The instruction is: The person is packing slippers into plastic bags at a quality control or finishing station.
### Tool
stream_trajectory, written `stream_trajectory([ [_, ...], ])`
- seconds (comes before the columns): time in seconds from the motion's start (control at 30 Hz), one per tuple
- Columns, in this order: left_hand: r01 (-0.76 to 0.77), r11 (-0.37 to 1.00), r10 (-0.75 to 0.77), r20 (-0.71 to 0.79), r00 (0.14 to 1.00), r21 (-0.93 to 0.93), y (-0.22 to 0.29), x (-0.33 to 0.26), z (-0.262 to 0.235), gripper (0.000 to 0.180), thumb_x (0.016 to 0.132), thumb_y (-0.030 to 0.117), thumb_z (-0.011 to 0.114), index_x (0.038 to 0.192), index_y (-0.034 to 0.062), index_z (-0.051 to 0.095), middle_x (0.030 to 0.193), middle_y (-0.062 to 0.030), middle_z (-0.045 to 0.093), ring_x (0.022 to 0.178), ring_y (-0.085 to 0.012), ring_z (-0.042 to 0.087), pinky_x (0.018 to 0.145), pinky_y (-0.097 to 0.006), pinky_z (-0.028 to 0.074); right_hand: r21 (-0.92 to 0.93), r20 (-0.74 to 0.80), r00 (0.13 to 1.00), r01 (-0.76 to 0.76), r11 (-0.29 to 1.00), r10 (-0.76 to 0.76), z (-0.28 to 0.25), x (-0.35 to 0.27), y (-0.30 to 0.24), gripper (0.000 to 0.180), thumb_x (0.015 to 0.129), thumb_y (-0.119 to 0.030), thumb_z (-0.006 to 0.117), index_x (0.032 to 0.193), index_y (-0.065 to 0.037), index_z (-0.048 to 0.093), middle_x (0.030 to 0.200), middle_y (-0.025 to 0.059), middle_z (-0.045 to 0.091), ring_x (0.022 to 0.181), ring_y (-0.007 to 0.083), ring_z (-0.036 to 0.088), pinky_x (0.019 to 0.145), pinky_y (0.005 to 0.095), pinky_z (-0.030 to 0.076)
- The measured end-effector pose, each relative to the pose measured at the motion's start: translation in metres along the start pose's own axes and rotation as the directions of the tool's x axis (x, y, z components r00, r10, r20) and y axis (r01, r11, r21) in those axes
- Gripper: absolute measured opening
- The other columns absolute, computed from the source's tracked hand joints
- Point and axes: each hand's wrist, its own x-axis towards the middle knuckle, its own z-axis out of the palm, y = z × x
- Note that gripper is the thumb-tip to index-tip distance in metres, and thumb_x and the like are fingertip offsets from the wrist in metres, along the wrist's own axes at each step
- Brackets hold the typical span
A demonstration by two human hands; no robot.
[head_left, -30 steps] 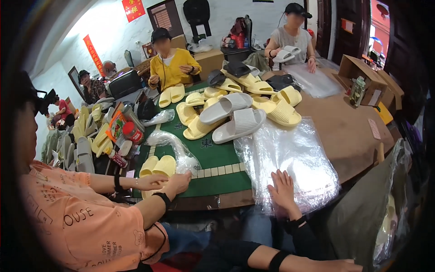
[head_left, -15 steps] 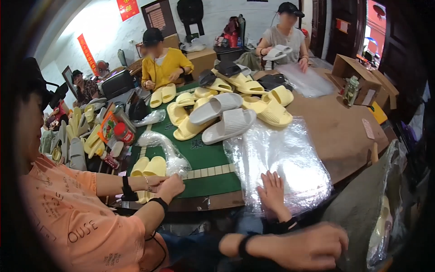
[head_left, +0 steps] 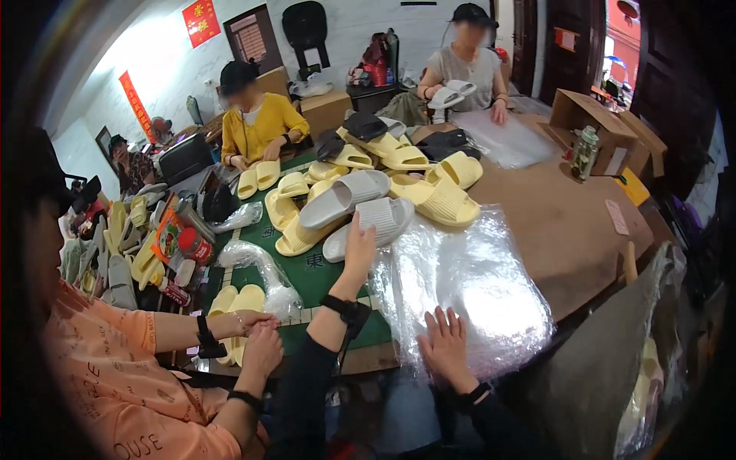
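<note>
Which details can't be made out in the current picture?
Head view:
Left hand: its back hides how it meets the lower grey slipper.
Right hand: its back hides the palm.
Clear plastic bags: glare hides their number.
Co-worker in orange: cut off by the dark left rim.

the brown table [head_left: 567, 222] is partly covered by a green mat [head_left: 377, 330]. a heap of yellow and grey slippers [head_left: 368, 188] is borne across both. clear plastic bags [head_left: 494, 268] are spread at the near edge; farther back, a lidded jar [head_left: 584, 155] and more clear plastic [head_left: 502, 139] are set out, a pink flat piece [head_left: 616, 218] being laid rightward.
</note>
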Motion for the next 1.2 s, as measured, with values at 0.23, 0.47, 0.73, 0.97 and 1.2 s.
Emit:
stream_trajectory([
  [0.23, 0.216, 0.868, -0.090, -0.286, 0.954, 0.446, -0.029, 0.053, -0.008, 0.079, 0.085, 0.029, 0.064, 0.147, 0.0063, 0.022, 0.129, -0.0293, 0.049, 0.114, -0.0405, 0.053, 0.096, -0.041, 0.041, -0.025, 0.043, 0.999, 0.001, 1.000, 0.000, -0.002, 0.001, -0.001, 0.051, 0.088, -0.035, 0.057, 0.132, -0.008, 0.049, 0.139, 0.0173, 0.043, 0.134, 0.0383, 0.032, 0.110, 0.0532, 0.020],
  [0.47, 0.249, 0.961, -0.252, 0.011, 0.968, 0.120, -0.045, 0.077, -0.028, 0.077, 0.087, 0.019, 0.065, 0.148, 0.0149, 0.016, 0.116, -0.0135, 0.055, 0.105, -0.0242, 0.056, 0.076, -0.035, 0.050, -0.011, 0.075, 0.997, 0.022, 1.000, -0.021, -0.003, 0.004, -0.003, 0.053, 0.087, -0.032, 0.060, 0.133, -0.007, 0.049, 0.143, 0.0173, 0.039, 0.136, 0.0390, 0.027, 0.112, 0.0538, 0.017],
  [0.73, 0.189, 0.904, -0.163, 0.100, 0.982, -0.383, -0.044, 0.071, -0.028, 0.048, 0.085, -0.004, 0.058, 0.127, 0.0121, 0.041, 0.110, -0.0104, 0.055, 0.091, -0.0209, 0.059, 0.077, -0.035, 0.052, 0.020, 0.073, 0.997, 0.013, 1.000, -0.015, -0.006, 0.004, -0.007, 0.052, 0.088, -0.031, 0.056, 0.133, -0.006, 0.048, 0.142, 0.0187, 0.039, 0.135, 0.0408, 0.028, 0.112, 0.0546, 0.015],
  [0.97, 0.090, 0.898, -0.083, 0.035, 0.996, -0.431, 0.004, 0.022, -0.053, 0.027, 0.090, 0.004, 0.053, 0.117, 0.0043, 0.051, 0.103, -0.0089, 0.060, 0.088, -0.0176, 0.061, 0.076, -0.031, 0.052, 0.037, 0.024, 0.999, 0.045, 0.998, -0.046, -0.002, 0.001, -0.007, 0.052, 0.088, -0.031, 0.056, 0.133, -0.006, 0.048, 0.142, 0.0180, 0.040, 0.135, 0.0408, 0.028, 0.112, 0.0541, 0.015],
  [1.2, -0.080, 0.757, -0.022, -0.148, 0.989, -0.649, 0.100, -0.060, -0.036, 0.027, 0.093, 0.004, 0.052, 0.119, 0.0038, 0.046, 0.110, -0.0102, 0.058, 0.096, -0.0184, 0.060, 0.081, -0.032, 0.051, 0.036, 0.045, 0.999, 0.010, 0.999, -0.012, -0.011, -0.003, -0.007, 0.052, 0.091, -0.031, 0.052, 0.136, -0.006, 0.045, 0.143, 0.0178, 0.039, 0.137, 0.0385, 0.025, 0.114, 0.0521, 0.011],
])
